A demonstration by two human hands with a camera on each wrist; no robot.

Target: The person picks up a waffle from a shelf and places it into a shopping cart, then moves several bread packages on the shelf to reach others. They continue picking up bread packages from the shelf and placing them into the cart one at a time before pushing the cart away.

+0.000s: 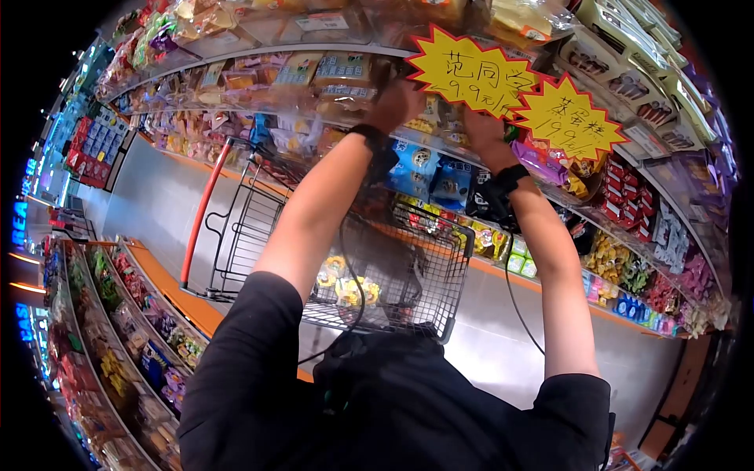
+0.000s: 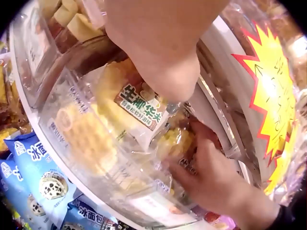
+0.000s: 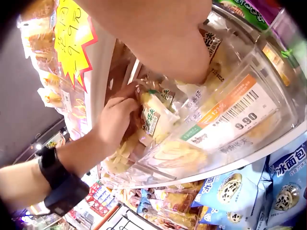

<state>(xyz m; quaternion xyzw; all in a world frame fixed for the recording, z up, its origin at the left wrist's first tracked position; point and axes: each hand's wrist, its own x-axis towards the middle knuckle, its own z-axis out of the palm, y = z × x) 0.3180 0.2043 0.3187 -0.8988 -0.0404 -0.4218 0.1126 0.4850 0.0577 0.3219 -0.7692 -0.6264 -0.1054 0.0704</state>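
Note:
My left hand (image 1: 397, 106) and right hand (image 1: 485, 133) both reach into a clear-fronted shelf bin (image 3: 283, 91) of bagged waffles. A bagged waffle (image 2: 141, 105) with a green-and-brown label lies under my left hand in the left wrist view. The right wrist view shows the left hand's curled fingers (image 3: 125, 106) gripping the edge of a bagged waffle (image 3: 156, 115). My right hand (image 2: 216, 175) has its thumb and fingers on either side of another bagged waffle (image 2: 176, 143) in the left wrist view. Its fingertips are hidden in its own wrist view.
Yellow price signs (image 1: 475, 74) hang at the shelf edge above the hands. Blue bread packets (image 1: 412, 167) fill the tier below. A wire shopping cart (image 1: 428, 267) with yellow packages (image 1: 353, 290) stands between body and shelf. Another stocked shelf (image 1: 118, 345) is at left.

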